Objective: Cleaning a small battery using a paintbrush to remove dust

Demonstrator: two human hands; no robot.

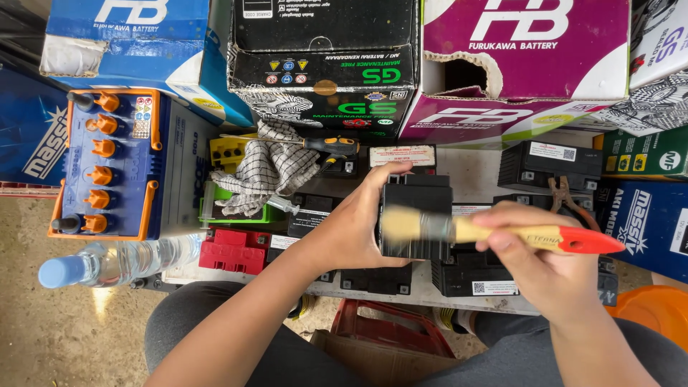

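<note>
My left hand grips a small black battery from its left side, holding it upright above the low white table. My right hand holds a paintbrush with a yellow and red handle. Its pale, blurred bristles lie across the battery's front face.
Several small black batteries lie on the table, with a checked cloth, a screwdriver, pliers and red and green battery parts. A large blue battery with orange caps, a water bottle and stacked cardboard boxes surround it.
</note>
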